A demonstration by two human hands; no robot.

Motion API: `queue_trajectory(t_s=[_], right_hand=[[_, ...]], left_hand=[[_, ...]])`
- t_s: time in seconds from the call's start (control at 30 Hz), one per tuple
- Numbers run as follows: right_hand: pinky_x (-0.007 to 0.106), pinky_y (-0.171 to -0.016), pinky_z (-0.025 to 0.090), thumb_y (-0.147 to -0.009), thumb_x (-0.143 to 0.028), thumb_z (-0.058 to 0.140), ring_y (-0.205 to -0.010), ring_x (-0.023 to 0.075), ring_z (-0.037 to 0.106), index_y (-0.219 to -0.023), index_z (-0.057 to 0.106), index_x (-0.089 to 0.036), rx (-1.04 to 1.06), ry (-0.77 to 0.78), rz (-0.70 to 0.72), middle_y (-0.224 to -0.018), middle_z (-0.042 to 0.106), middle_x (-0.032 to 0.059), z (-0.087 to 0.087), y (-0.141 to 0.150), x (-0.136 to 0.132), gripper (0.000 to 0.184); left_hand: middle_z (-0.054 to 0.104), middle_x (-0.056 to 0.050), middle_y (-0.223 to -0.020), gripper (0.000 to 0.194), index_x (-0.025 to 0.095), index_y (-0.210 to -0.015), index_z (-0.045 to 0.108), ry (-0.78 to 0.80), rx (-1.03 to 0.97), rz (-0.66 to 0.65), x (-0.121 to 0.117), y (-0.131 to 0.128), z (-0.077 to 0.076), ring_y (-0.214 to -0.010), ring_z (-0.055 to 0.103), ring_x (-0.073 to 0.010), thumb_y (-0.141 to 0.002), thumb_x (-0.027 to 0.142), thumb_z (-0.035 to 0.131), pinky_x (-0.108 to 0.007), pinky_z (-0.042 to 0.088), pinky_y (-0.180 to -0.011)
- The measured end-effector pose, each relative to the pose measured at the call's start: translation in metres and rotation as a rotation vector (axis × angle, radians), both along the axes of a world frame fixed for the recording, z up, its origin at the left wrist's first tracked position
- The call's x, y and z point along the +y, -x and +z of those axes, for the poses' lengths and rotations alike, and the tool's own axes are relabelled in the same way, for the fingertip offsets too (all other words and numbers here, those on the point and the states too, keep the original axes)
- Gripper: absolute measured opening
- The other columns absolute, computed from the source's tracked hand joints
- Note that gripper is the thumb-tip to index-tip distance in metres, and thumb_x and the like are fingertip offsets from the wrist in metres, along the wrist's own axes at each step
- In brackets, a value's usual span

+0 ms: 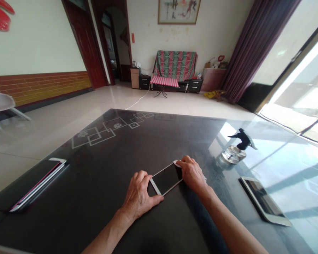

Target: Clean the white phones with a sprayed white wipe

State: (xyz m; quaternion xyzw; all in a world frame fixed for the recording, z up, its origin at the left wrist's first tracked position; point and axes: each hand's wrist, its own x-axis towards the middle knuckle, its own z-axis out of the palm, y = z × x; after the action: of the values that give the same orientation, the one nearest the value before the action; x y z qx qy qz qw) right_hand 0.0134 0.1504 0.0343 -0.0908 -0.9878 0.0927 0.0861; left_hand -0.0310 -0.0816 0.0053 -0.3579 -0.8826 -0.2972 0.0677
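A white-framed smartphone (166,180) with a dark screen lies face up on the black table (100,197). My left hand (137,194) grips its near left end, thumb along the lower corner and fingers at the upper corner. Over the far right end is my right hand (193,174), its fingers bent and pressed down on a white cloth (177,163). Most of that cloth is hidden under the palm; a bit of white edge shows on the far side of the hand, so whether it is cloth or tissue is unclear.
A clear spray bottle (233,154) with a black trigger head stands to the right. Nearer on that side lies a white tablet (265,201). Stacked devices (38,185) rest near the left edge. Beyond the table are a striped folding table (164,82) and a chair (1,102).
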Motion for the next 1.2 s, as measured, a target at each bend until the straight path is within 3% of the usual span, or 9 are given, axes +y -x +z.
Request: queue_trajectory(t_s=[0.13,0.33,0.63,0.73,1.03,1.2], right_hand=[[0.028,-0.075,0.035,-0.090,-0.010,0.040,-0.082,0.0185,0.048,-0.098,0.071,-0.025,-0.007,-0.007,-0.001,-0.097,0.056,0.0077,-0.002,0.001,-0.016,0.035],[0.027,-0.078,0.036,-0.090,-0.012,0.044,-0.087,0.0178,0.049,-0.101,0.069,-0.026,-0.012,0.025,0.118,-0.100,0.057,0.0058,0.001,-0.006,-0.054,0.031],[0.025,-0.078,0.036,-0.089,-0.016,0.051,-0.085,0.0157,0.049,-0.103,0.068,-0.030,-0.028,0.062,0.267,-0.101,0.058,0.0018,0.001,-0.014,-0.082,0.026],[0.025,-0.078,0.036,-0.090,-0.016,0.050,-0.086,0.0158,0.049,-0.102,0.069,-0.031,-0.028,0.056,0.266,-0.101,0.059,0.0016,0.003,-0.012,-0.075,0.026],[0.029,-0.078,0.036,-0.090,-0.009,0.040,-0.086,0.0191,0.050,-0.110,0.069,-0.028,-0.013,-0.007,0.051,-0.102,0.057,0.0076,0.002,0.007,-0.008,0.039],[0.026,-0.078,0.037,-0.090,-0.008,0.040,-0.085,0.0169,0.051,-0.105,0.069,-0.028,-0.022,-0.001,0.088,-0.099,0.057,0.0057,0.003,-0.002,-0.008,0.039]], left_hand=[[0.055,-0.007,-0.098,0.055,0.018,-0.102,0.063,-0.009,-0.003,0.007,0.000,0.000,-0.001,-0.091,0.053,-0.0265,-0.056,0.044,0.081,-0.041,0.048,-0.083],[0.055,-0.007,-0.095,0.055,0.017,-0.099,0.063,-0.006,-0.020,0.025,0.002,-0.001,0.000,-0.088,0.053,-0.0260,-0.054,0.042,0.082,-0.040,0.048,-0.081],[0.053,-0.005,-0.089,0.044,0.018,-0.092,0.063,-0.025,-0.025,0.039,0.003,0.000,-0.002,-0.085,0.052,-0.0249,-0.058,0.041,0.078,-0.039,0.047,-0.078],[0.054,-0.005,-0.092,0.046,0.019,-0.095,0.063,-0.036,-0.012,0.037,0.002,0.000,-0.002,-0.086,0.053,-0.0252,-0.057,0.040,0.079,-0.040,0.047,-0.078],[0.054,-0.007,-0.098,0.053,0.019,-0.100,0.061,-0.021,-0.007,0.031,0.002,-0.002,0.002,-0.091,0.053,-0.0269,-0.055,0.038,0.079,-0.041,0.047,-0.083],[0.054,-0.008,-0.099,0.052,0.017,-0.101,0.060,0.028,-0.028,0.022,0.003,-0.003,0.003,-0.092,0.052,-0.0272,-0.057,0.038,0.078,-0.042,0.047,-0.084]])
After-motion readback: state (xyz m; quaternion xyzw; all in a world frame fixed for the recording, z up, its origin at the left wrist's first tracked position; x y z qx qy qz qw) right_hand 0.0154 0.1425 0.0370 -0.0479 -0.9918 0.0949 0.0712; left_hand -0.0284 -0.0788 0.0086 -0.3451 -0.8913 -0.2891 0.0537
